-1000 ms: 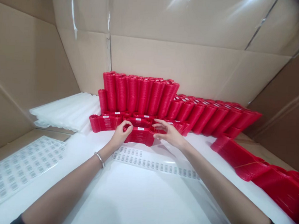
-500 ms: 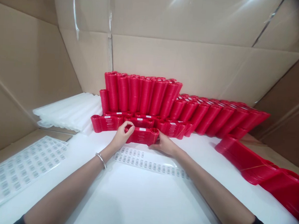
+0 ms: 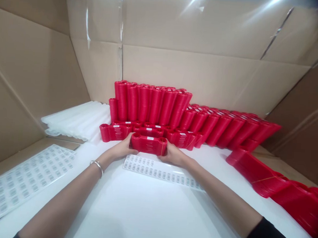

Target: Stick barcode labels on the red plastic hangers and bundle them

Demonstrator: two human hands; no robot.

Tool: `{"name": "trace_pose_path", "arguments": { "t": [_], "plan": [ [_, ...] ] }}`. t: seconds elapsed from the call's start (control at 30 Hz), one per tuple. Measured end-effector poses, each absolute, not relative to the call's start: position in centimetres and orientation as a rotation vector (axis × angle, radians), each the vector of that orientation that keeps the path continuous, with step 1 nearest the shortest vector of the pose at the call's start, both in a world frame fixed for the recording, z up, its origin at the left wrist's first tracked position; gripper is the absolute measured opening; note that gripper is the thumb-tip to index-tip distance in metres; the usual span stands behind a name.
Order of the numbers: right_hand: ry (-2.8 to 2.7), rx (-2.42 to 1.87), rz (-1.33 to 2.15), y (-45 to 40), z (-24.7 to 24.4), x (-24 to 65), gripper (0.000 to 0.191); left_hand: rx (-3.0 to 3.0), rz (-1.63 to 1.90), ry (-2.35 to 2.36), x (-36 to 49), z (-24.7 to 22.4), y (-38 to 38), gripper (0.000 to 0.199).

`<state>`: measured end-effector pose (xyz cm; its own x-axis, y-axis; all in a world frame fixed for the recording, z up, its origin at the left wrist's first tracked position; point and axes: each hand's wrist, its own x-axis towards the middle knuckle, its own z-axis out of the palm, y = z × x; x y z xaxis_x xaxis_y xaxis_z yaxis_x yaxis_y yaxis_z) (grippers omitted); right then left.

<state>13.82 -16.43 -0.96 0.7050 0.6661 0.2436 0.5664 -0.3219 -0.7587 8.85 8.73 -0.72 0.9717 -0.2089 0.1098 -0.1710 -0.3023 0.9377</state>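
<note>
Between my two hands is a banded stack of red plastic pieces (image 3: 148, 145), with a white label on its top. My left hand (image 3: 123, 147) grips its left end, and my right hand (image 3: 173, 154) holds the right end, where a thin rubber band runs around it. Right behind stand more labelled red stacks (image 3: 116, 132). A sheet of small printed stickers (image 3: 157, 172) lies flat just in front of the held stack, partly under my right forearm.
Taller rows of red stacks (image 3: 154, 106) line the cardboard wall (image 3: 181, 26). White foam-like sheets (image 3: 77, 118) lie at left, above another sticker sheet (image 3: 21, 182). More banded red stacks (image 3: 256, 171) lie on their side along the right of the white table (image 3: 152, 213).
My left hand has moved from the top of the red stack down to its left end. My right hand stays at the right end. The view has tilted up slightly.
</note>
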Motion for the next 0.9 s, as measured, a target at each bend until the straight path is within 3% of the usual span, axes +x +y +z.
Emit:
{"name": "trace_pose_path", "arguments": {
  "t": [0.13, 0.53, 0.9],
  "plan": [
    [-0.941, -1.998, 0.098, -16.4, -1.1, 14.0, 0.056, 1.893, 0.006, -0.310, 9.2, -1.5, 8.8, 0.066],
    [-0.813, -1.798, -0.022, -14.9, -0.5, 12.8, 0.069, 1.870, 0.002, -0.328, 9.3, -1.5, 8.8, 0.067],
    [-0.598, -1.569, -0.108, -13.3, -1.2, 12.4, 0.049, 1.877, 0.026, -0.285, 8.7, -0.5, 8.3, 0.058]
  ]
}}
